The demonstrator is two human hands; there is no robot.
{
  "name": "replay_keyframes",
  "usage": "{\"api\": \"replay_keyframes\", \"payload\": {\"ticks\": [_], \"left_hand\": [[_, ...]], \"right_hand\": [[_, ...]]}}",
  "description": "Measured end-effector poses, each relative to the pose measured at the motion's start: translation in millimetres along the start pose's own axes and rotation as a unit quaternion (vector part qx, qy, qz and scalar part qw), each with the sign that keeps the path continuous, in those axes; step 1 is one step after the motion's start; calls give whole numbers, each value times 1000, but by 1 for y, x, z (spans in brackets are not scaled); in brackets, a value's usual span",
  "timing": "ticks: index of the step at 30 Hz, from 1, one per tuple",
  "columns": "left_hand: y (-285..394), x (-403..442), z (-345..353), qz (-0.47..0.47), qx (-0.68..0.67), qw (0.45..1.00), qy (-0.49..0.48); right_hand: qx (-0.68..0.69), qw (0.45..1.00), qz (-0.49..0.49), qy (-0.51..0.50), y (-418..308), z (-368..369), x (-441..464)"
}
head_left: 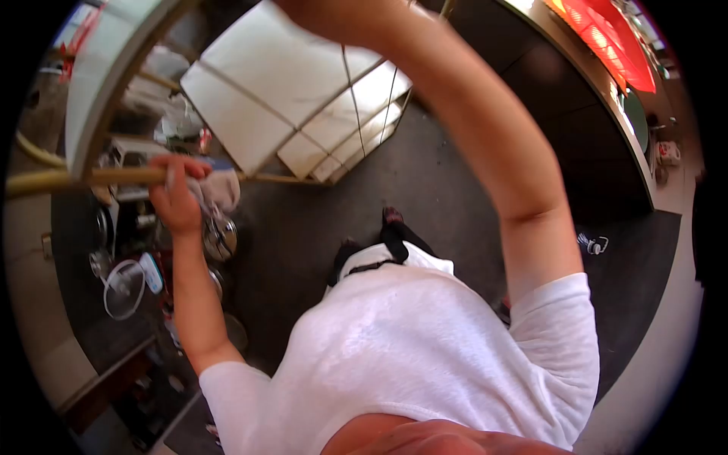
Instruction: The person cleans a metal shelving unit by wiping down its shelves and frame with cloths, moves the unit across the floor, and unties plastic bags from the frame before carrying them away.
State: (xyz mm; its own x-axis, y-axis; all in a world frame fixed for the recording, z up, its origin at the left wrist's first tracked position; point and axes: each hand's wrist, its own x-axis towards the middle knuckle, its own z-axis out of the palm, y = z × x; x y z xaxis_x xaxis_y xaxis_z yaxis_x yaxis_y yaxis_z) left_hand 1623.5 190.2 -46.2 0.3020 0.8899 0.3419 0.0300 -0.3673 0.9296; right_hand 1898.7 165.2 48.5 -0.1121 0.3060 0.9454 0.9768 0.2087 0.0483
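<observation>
My left hand [180, 193] is closed around a yellowish rail [125, 177] of a tall rack with white shelves [250, 72]. A pale cloth-like thing [221, 189] shows just beyond its fingers; whether they touch it I cannot tell. My right hand [337, 17] is raised at the top edge of the view, in front of the rack. It is blurred and cut off by the frame, so its fingers and anything in them are hidden. Thin dark lines, perhaps wires or cords, run across the shelves below it.
At the left stand a white fan [125, 288], metal pots [220, 239] and other clutter. A dark cabinet or counter [576, 114] runs along the right, with a red item [607, 42] on top. A clear bottle [593, 243] lies on the dark floor [447, 197].
</observation>
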Motion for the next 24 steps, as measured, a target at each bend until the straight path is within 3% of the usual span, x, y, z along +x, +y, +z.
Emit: {"api": "replay_keyframes", "payload": {"ticks": [2,5,9,11,12,17,19,22,24], "left_hand": [[-2,-5,-1,-10,-7,1000,-3],[-6,-3,-1,2,-10,1000,-20],[-4,-4,4,-4,20,1000,0],[-6,-5,2,-5,24,1000,-2],[-6,-4,2,-8,26,1000,3],[-5,-5,0,-13,41,999,12],[-7,-5,2,1,21,1000,12],[-5,-7,3,4,22,1000,13],[-1,-6,5,3,32,999,6]], "right_hand": [[30,993,1,114,-9,2,-6],[44,996,-53,57,26,14,-18],[21,998,54,26,113,13,-45],[46,998,32,-28,132,-21,-30],[35,998,58,9,138,-23,-30],[58,987,103,105,118,15,-37],[78,990,96,68,109,7,-42],[99,989,55,95,120,1,-41],[91,984,117,100,98,-11,-38]]}}
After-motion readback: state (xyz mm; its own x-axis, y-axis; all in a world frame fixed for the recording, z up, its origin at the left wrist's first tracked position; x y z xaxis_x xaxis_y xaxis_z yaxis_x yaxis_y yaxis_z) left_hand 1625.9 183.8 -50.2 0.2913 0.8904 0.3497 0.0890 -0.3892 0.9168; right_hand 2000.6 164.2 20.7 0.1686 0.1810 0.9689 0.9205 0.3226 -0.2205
